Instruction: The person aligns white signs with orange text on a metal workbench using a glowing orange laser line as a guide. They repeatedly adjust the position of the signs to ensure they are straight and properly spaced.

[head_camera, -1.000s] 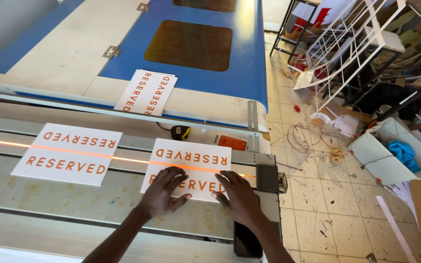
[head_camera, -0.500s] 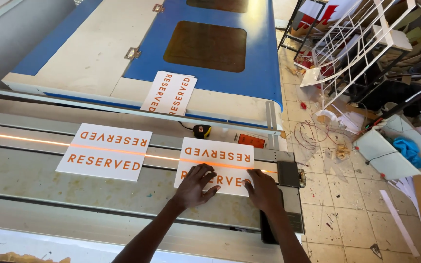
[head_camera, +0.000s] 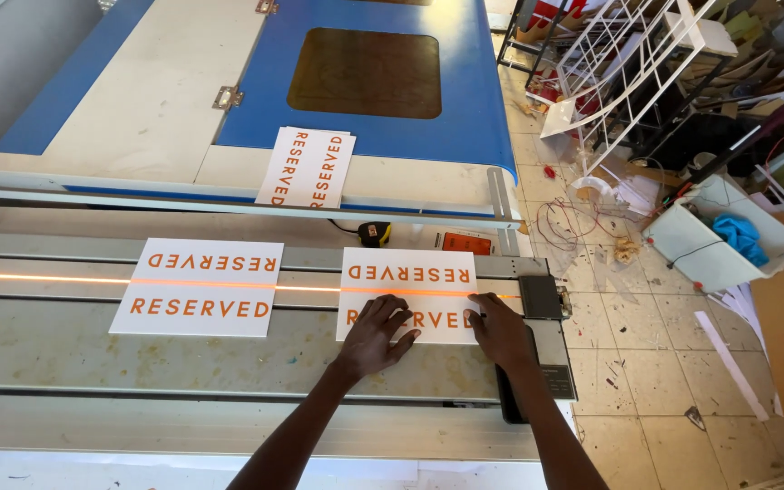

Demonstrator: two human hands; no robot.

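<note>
A second white sign (head_camera: 200,287) lies left on the counter (head_camera: 229,363); my left hand (head_camera: 376,332) presses flat, fingers spread, on the right white sign (head_camera: 407,277); my right hand (head_camera: 499,328) rests open at its right edge, perhaps partly off it.

Both arms reaching fwd; left hand (head_camera: 376,334) and right hand (head_camera: 499,328) pressing flat, palms down, fingers spread.

The left hand (head_camera: 376,334) and right hand (head_camera: 501,328) hide part of the white sign's (head_camera: 407,272) lower lettering.
</note>
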